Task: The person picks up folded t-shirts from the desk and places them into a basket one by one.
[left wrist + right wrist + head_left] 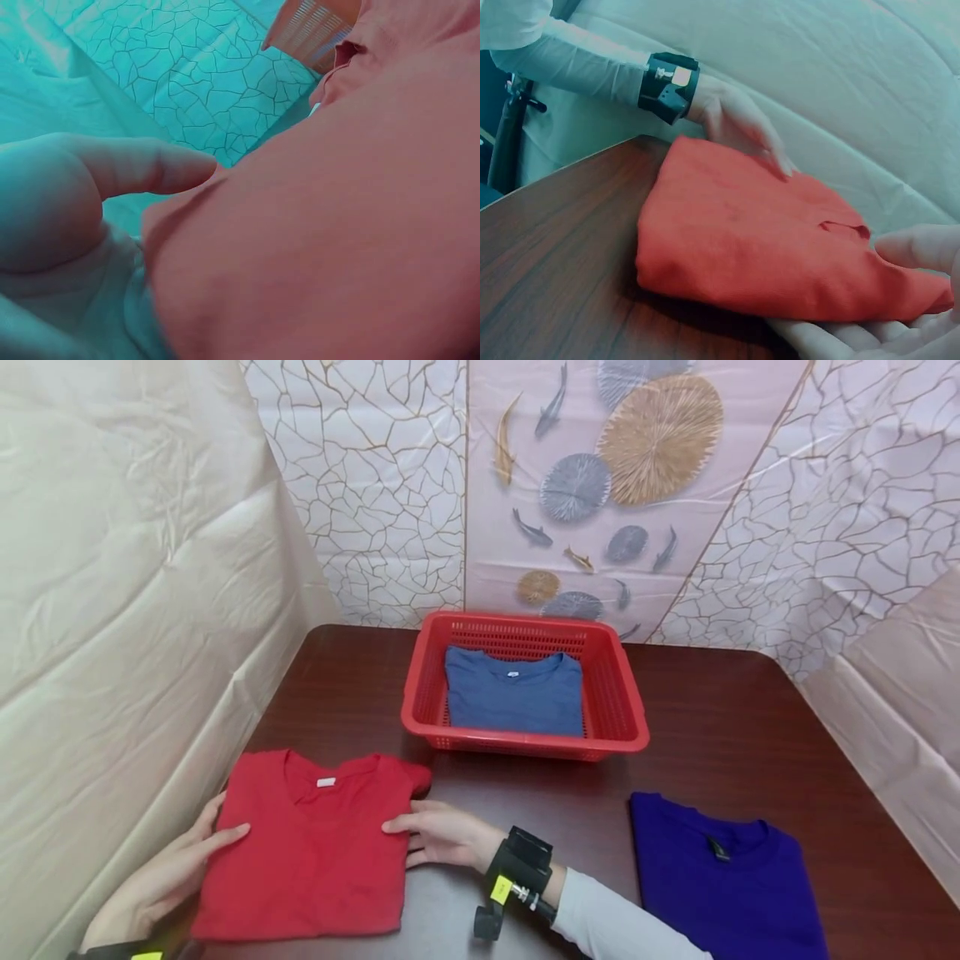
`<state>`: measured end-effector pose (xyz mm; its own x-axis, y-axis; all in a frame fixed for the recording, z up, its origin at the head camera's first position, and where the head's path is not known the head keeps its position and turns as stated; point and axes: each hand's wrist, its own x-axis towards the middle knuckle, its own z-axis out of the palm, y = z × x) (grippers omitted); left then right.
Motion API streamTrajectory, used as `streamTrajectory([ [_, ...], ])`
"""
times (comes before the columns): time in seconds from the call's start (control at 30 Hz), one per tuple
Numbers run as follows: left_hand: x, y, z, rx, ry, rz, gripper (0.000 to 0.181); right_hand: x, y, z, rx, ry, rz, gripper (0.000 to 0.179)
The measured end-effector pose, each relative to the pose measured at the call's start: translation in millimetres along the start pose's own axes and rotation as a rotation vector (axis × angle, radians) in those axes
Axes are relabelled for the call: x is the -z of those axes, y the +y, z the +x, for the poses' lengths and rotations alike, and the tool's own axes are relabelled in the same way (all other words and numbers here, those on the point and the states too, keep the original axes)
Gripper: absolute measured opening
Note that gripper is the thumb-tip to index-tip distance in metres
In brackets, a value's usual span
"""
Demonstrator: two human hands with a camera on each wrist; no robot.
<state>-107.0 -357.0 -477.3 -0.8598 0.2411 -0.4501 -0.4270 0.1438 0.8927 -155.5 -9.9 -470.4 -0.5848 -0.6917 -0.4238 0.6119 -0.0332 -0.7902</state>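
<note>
Shirt (pixel 318 864) lies between my left hand (pixel 167 867) and right hand (pixel 444 835), both pinching its edges; likely the pick-up, calling for level lifting.

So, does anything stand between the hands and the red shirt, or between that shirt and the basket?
Nothing visible: the left hand and right hand both hold the red shirt. Toward the red basket there is only tabletop, then its near rim; a folded blue shirt lies inside.
</note>
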Motion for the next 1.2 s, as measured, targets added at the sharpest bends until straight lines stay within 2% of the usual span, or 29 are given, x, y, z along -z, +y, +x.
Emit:
streamTrajectory([
  [0.13,-1.9,-1.7,3.3,0.046,0.002,-0.056,0.079,-5.5,5.3,9.1,0.019,-0.01,0.005,0.038],
  [0.23,-2.2,-5.2,2.8,0.049,-0.006,-0.075,0.078,-8.2,9.3,14.4,0.029,-0.011,0.019,0.04],
  [0.4,-1.9,-10.6,-2.8,-0.009,-0.014,-0.033,0.069,-5.5,13.2,13.8,0.032,0.044,0.044,0.043],
  [0.53,-2.8,-12.3,-7.1,-0.065,-0.021,-0.017,0.067,-0.8,11.5,5.3,0.04,0.097,0.064,0.044],
  [0.63,-4.4,-10.1,-11.2,-0.09,-0.02,-0.013,0.067,0.5,7.1,-2.9,0.047,0.101,0.078,0.043],
  [0.83,-14.6,5.3,-25.2,-0.103,0.012,0.001,0.068,-4.2,-5.7,-26.8,0.075,0.066,0.098,0.043],
  [0.93,-22.1,16.1,-32.5,-0.129,0.014,-0.006,0.069,-7.2,-14.0,-42.0,0.083,0.074,0.106,0.046],
  [1.0,-26.6,23.7,-37.2,-0.135,0.021,0.027,0.067,-8.3,-20.4,-52.3,0.089,0.082,0.107,0.048],
  [1.13,-36.8,40.2,-41.2,-0.146,0.011,0.031,0.067,-8.0,-33.0,-70.9,0.116,0.086,0.091,0.05],
  [1.2,-42.3,49.4,-39.9,-0.137,0.005,0.004,0.067,-5.8,-38.6,-78.8,0.125,0.084,0.087,0.05],
])
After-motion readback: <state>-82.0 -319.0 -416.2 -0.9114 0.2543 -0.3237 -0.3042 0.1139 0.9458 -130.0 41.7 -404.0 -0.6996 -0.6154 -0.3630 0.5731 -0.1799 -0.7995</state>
